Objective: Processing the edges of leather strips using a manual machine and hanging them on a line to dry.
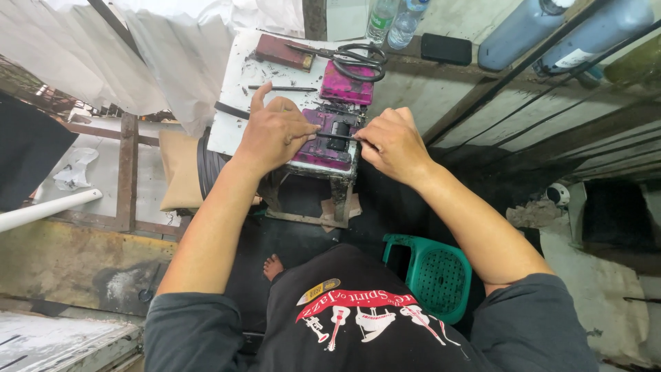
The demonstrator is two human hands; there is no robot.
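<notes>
Fingers: both hands pinch the same thin dark strip (344, 136) — left hand (274, 132) on its left end, right hand (392, 143) on its right end, fingertips closed tight on it. Left index finger sticks up and points away, not touching anything I can make out.
Strip: stretched flat across the top of a small magenta-stained metal device (329, 141), right over its dark middle part. Looks taut between the two hands.
Device: sits at the near edge of the white surface (234, 110), on a metal stand whose legs go down to the floor. Pretty grubby, pink stain all over.
Behind the device: a second magenta block (346, 86), touching or nearly touching its far side — can't tell which.
Scissors: black-handled scissors (351, 55) lie on top of that block, blades pointing left toward a reddish-brown block (284, 51).
Other bits on the surface: a thin dark rod (282, 88) lying loose, plus another dark strip (231, 110) just left of the left hand. Lots of dark crumbs scattered about.
Farther back: two clear plastic bottles (392, 21) and a black phone (446, 49) on a ledge.
Right side: big blue-grey containers (544, 31) lying behind dark bars.
Down low: green plastic stool (430, 272) beside the person's right knee, one bare foot (273, 265) on the floor.
</notes>
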